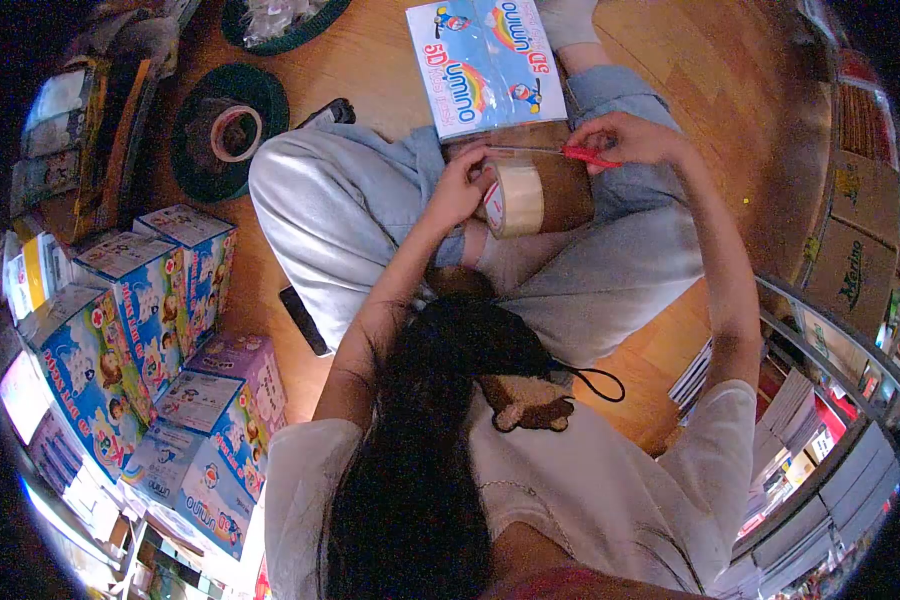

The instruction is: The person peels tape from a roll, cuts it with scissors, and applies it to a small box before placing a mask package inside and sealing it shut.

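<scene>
A blue and white printed box (490,70) with a clear-taped seam rests at my crossed legs, with a brown cardboard surface (570,195) on its near side. My left hand (457,190) is closed on a roll of packing tape (522,200), its fingers at the roll's left side. A thin strip of tape (520,152) stretches above the roll between my two hands. My right hand (630,138) grips red-handled scissors (590,156), their blades pointing left along the strip. The exact contact between blades and tape is too small to tell.
Several printed boxes (100,365) are stacked at the left. A dark green round mat or basket (195,165) holds another tape roll (257,135). A black flat object (305,320) lies by my left knee. Cardboard cartons (850,265) and a metal-railed rack (820,345) stand at the right.
</scene>
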A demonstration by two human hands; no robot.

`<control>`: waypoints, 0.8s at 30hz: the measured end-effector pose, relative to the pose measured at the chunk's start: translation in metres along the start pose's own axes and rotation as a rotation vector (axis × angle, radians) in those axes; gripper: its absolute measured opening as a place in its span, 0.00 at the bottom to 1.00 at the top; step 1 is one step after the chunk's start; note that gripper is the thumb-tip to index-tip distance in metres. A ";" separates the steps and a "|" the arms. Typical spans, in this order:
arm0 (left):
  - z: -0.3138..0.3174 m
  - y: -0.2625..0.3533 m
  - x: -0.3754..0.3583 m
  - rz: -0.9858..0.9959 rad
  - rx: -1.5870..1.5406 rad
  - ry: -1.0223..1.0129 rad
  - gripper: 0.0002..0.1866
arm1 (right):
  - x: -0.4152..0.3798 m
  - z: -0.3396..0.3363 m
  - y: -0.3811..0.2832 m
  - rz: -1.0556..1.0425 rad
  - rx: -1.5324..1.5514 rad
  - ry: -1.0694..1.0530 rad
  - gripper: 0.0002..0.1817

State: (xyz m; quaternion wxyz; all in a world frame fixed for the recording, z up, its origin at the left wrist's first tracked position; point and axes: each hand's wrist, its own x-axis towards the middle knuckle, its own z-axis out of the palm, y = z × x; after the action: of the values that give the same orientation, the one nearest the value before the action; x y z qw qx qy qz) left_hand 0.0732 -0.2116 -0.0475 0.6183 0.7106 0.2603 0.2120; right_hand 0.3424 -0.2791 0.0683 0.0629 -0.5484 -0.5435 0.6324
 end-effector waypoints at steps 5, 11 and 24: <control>-0.002 0.009 -0.004 -0.061 -0.122 -0.014 0.15 | -0.008 0.008 -0.006 0.009 -0.057 0.083 0.19; -0.043 0.078 -0.027 -0.025 0.053 0.054 0.16 | -0.026 0.037 -0.012 -0.020 0.085 0.175 0.16; -0.235 0.121 -0.171 -0.225 0.997 0.956 0.12 | 0.043 0.140 0.040 0.611 -0.509 0.766 0.27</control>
State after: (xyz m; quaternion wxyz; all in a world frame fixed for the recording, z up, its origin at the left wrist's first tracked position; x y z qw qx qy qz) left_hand -0.1930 -0.1510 0.1095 0.0546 0.7072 0.6419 0.2913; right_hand 0.2393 -0.3528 -0.0158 -0.0647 -0.8699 -0.4337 0.2260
